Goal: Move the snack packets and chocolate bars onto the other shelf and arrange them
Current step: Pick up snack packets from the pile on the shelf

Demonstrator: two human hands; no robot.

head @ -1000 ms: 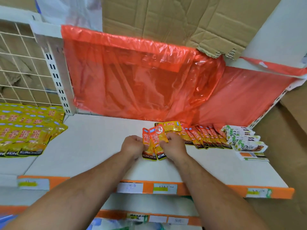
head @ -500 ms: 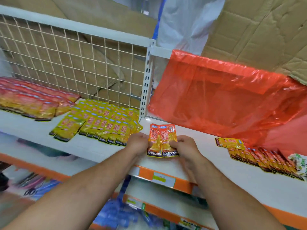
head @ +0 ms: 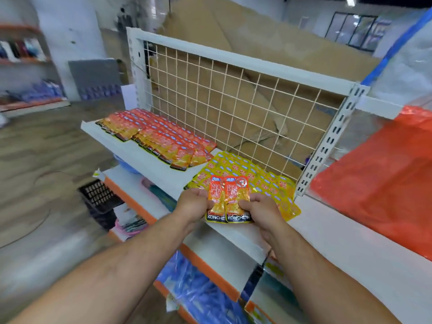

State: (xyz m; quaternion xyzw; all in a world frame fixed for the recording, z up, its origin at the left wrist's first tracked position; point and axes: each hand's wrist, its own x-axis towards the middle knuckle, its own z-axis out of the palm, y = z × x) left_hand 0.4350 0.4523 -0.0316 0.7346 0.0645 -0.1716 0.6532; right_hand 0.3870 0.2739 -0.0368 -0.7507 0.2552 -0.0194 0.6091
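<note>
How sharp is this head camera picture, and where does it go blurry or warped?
Head view: the orange packets gripped by the left hand and right hand are sharp, KONCHEW legible; the floor and far shelves smear with blur; the forearms stretch toward the corners, wide-angle distortion; light is even.

Flattened cardboard (head: 257, 54) leans behind a white wire-grid panel (head: 233, 106) in a shop; wood-patterned floor (head: 46, 148) stretches left, dark-framed windows (head: 353, 29) far behind.
</note>
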